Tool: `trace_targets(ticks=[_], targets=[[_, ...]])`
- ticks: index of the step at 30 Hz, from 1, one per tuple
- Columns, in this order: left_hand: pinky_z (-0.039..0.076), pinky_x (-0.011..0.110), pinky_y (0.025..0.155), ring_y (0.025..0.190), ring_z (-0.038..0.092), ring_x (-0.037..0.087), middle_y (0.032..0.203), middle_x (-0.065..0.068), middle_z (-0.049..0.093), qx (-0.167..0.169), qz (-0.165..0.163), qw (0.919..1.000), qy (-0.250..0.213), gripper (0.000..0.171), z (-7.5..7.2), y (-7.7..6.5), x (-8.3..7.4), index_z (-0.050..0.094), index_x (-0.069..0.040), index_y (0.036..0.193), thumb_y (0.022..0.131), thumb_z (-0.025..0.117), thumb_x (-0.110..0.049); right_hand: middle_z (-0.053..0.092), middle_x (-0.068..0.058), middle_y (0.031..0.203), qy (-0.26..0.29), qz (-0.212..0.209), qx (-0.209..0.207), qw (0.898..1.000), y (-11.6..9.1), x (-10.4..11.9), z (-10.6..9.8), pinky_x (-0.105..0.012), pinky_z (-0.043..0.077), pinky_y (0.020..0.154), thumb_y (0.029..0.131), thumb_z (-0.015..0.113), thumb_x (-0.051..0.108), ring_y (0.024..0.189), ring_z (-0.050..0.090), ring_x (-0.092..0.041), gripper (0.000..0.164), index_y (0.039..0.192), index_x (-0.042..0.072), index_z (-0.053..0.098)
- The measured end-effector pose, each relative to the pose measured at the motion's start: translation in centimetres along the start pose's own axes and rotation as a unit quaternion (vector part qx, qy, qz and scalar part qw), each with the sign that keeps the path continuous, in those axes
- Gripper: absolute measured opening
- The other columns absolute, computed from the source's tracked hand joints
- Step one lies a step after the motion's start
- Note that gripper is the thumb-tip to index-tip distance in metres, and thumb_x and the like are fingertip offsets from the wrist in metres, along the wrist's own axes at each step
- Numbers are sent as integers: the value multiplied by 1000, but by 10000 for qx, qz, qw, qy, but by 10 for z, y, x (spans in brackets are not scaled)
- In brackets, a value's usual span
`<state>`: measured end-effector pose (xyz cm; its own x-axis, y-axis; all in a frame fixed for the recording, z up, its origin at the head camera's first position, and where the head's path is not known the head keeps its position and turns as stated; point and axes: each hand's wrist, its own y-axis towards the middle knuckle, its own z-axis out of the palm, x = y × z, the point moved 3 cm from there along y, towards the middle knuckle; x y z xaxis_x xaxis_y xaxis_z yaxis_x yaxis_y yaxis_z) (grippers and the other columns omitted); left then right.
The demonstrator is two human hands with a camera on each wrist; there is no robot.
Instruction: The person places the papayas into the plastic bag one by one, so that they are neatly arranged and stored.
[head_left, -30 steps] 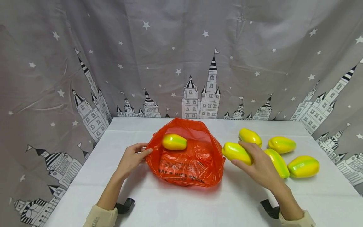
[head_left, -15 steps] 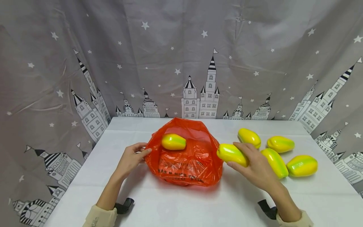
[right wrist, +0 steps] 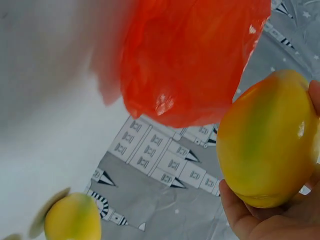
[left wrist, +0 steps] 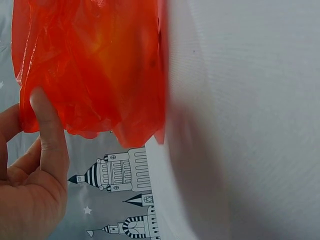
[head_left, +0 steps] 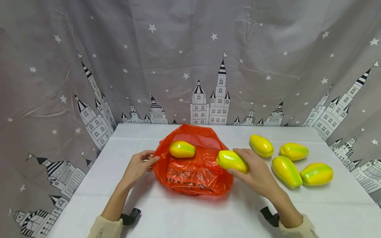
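At the right side of the red plastic bag (head_left: pixel 193 175), the right hand (head_left: pixel 256 174) grips a glossy yellow-green oblong fruit (head_left: pixel 231 161), its long axis slanting toward the opening, while the left hand (head_left: pixel 138 168) pinches the opposite side.

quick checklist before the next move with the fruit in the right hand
1. Mouth of bag open: ok, it gapes.
2. Left hand holding the bag: ok, pinching its left edge.
3. Right hand gripping the held fruit: ok.
4. Held fruit released inside the bag: not ok, it's in the right hand by the right edge.
5. Inner fruit off to one side: ok, toward the left.
6. Bag's underside untorn: cannot tell, hidden.
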<state>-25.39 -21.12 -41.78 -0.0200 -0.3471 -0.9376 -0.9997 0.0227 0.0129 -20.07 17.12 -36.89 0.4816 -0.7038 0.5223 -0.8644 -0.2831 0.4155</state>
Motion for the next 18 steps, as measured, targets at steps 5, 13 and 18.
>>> trace_targets(ticks=[5,13,18], targets=[[58,31,65,72,63,19,94,17,60,-25,-15,10000,-16,37,0,-1,0,61,8,124,97,64,-17,61,-4,123,96,-106,43,9999,4,7,6,-38,50,79,85,77,38,98,55,-16,57,133,11,60],[59,32,67,73,63,19,94,17,60,-16,-41,10000,8,38,1,0,0,61,8,125,97,64,-18,60,1,122,303,-94,229,9992,9,18,17,-36,51,78,86,74,47,96,54,-13,60,134,15,59],[59,32,67,74,62,20,95,17,59,-12,-57,10000,26,38,1,1,0,60,8,125,97,64,-17,60,3,122,387,-83,248,9989,12,25,23,-36,51,79,85,73,50,97,54,-12,61,135,17,58]])
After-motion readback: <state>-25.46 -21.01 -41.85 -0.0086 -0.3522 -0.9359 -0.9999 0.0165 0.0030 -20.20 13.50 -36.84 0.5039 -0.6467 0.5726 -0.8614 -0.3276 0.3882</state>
